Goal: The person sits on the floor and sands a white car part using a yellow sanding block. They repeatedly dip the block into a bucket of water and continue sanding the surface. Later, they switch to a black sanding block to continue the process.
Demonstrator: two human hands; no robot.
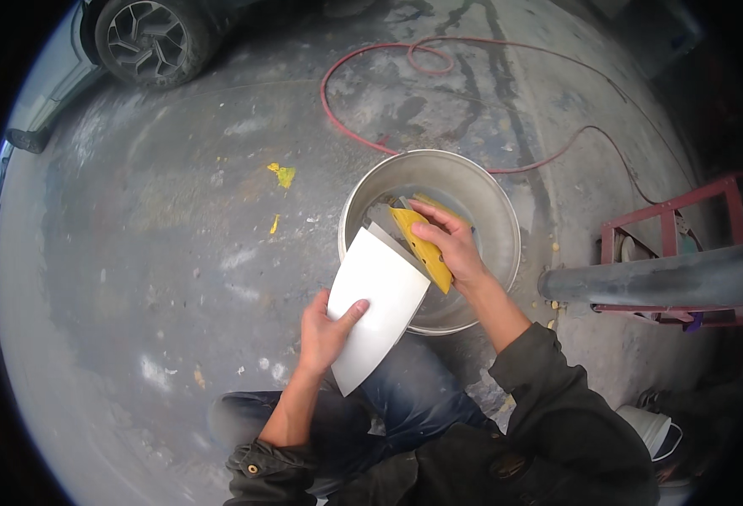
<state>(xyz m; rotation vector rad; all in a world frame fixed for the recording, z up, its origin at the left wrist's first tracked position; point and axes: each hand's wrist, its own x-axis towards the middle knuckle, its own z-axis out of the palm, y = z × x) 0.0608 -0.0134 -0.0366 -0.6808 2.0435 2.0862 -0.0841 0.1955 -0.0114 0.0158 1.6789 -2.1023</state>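
Observation:
My left hand (327,331) grips a flat white panel (378,305) by its lower left edge, thumb on its face. The panel tilts up, its top end over the rim of a round metal basin (506,221) with water in it. My right hand (449,250) holds a yellow sanding pad (417,243) pressed against the panel's upper right edge, over the basin. My knees in blue jeans (413,398) are below the panel.
A red hose (363,135) loops on the wet concrete floor behind the basin. A grey pipe (658,283) lies on a red metal stand (683,211) at right. A car wheel (148,38) is at top left. Yellow scraps (284,174) lie on the floor.

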